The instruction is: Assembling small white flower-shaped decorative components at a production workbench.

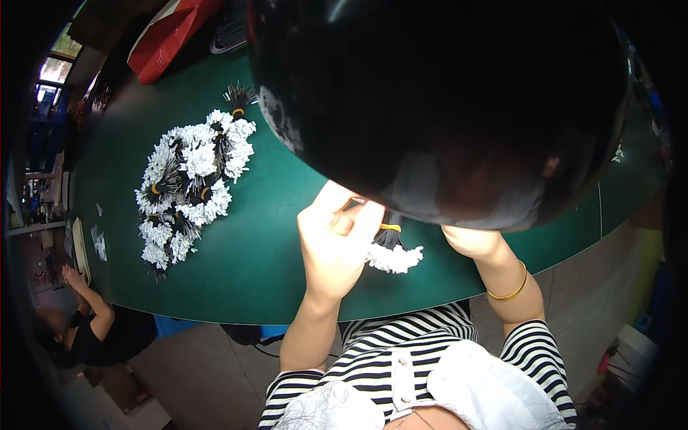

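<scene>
My left hand point(333, 240) is closed in a pinch near the front of the green table point(265, 272). What sits between its fingertips is too small and glare-washed to name. Just right of those fingers is a bundle of thin black wires with white connectors point(395, 259), bound by a yellow band. Its upper end disappears behind a large glossy black rounded object point(444, 107). That same object covers the fingers of my right hand point(471, 241), so only its back and wrist show, with a gold bangle point(510, 285) farther down the arm.
Several similar banded wire bundles point(199, 159) are heaped on the table's left side. Behind them lies a red bag point(165, 43). At the left edge, another person in black point(107, 333) sits by the table. Small clear plastic scraps point(100, 246) lie near that end.
</scene>
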Available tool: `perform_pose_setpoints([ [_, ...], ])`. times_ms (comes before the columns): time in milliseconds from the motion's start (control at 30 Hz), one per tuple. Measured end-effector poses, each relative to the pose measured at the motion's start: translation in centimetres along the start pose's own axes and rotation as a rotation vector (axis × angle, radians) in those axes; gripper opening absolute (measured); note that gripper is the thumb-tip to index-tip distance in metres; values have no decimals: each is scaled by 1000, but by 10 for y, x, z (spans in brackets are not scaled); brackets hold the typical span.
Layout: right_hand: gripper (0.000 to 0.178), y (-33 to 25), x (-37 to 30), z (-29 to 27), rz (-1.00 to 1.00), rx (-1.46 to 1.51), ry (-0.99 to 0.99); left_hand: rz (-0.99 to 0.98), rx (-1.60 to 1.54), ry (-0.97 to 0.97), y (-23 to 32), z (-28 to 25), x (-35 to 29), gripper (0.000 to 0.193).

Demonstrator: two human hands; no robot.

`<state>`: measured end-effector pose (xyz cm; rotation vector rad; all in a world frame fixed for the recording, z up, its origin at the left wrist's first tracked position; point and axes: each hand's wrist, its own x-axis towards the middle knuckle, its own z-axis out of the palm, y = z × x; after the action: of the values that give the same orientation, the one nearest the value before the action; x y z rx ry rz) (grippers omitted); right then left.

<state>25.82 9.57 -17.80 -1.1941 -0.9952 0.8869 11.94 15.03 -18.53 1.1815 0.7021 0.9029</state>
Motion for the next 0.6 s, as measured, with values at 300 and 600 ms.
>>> perform_pose_setpoints([
  [300, 13, -1, -2, -1, 166, -90, 32, 123, -70, -109, -14, -2, 3, 21],
  [600, 13, 6, 5, -5, -74, -87, 45, -259, -449, 109, -24, -12, 0, 15],
])
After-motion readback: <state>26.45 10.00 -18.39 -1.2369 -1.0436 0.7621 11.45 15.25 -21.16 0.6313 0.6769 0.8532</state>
